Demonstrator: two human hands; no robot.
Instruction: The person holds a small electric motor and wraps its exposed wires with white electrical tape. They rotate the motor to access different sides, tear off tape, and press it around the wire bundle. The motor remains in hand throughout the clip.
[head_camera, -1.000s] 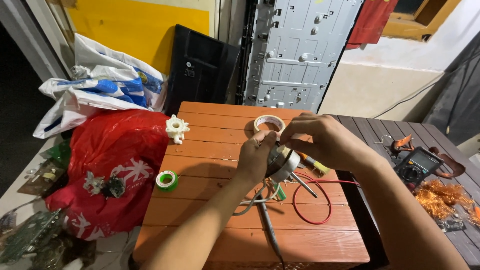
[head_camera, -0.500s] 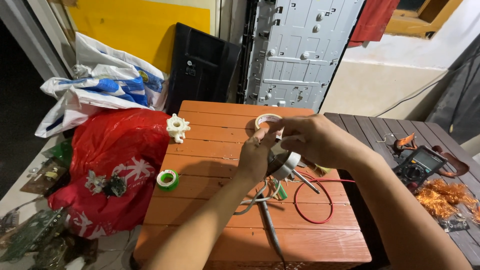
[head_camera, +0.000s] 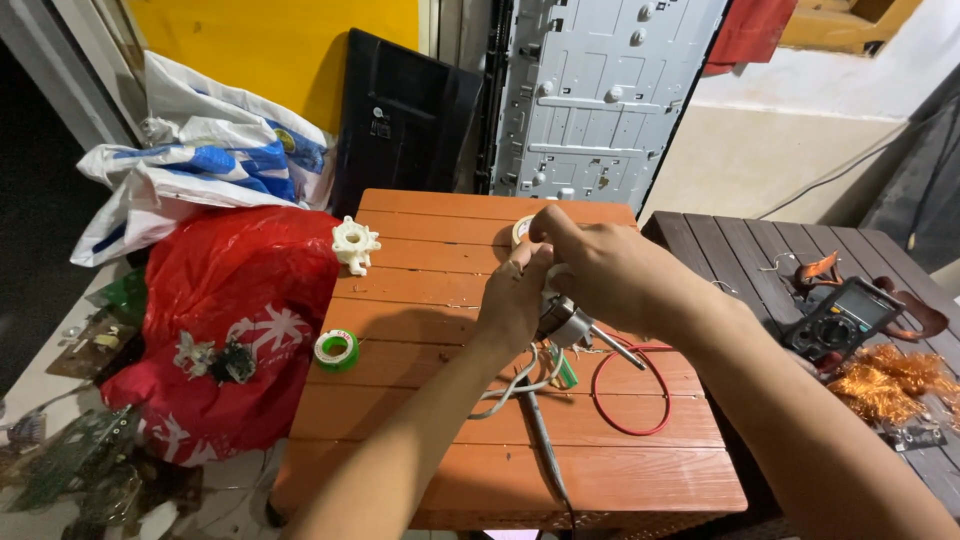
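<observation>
Over the middle of an orange wooden table (head_camera: 420, 440), my left hand (head_camera: 512, 300) and my right hand (head_camera: 600, 270) are closed together on a small metal motor-like part (head_camera: 568, 326) with a shaft sticking out to the lower right. Grey and white wires (head_camera: 520, 385) hang from it down to the tabletop. A red wire loop (head_camera: 630, 390) lies on the table just right of the part. A roll of pale tape (head_camera: 522, 230) sits behind my fingers, partly hidden.
A green tape roll (head_camera: 336, 349) and a white plastic gear-like piece (head_camera: 355, 243) lie at the table's left. Red bag (head_camera: 230, 300) and white bags (head_camera: 200, 170) sit on the left. A dark table (head_camera: 760, 250) on the right holds a multimeter (head_camera: 842, 318) and copper wire (head_camera: 890, 375).
Both hands have shifted slightly up and away on the motor part; my right fingers now reach over its top. Nothing else on the table has moved.
</observation>
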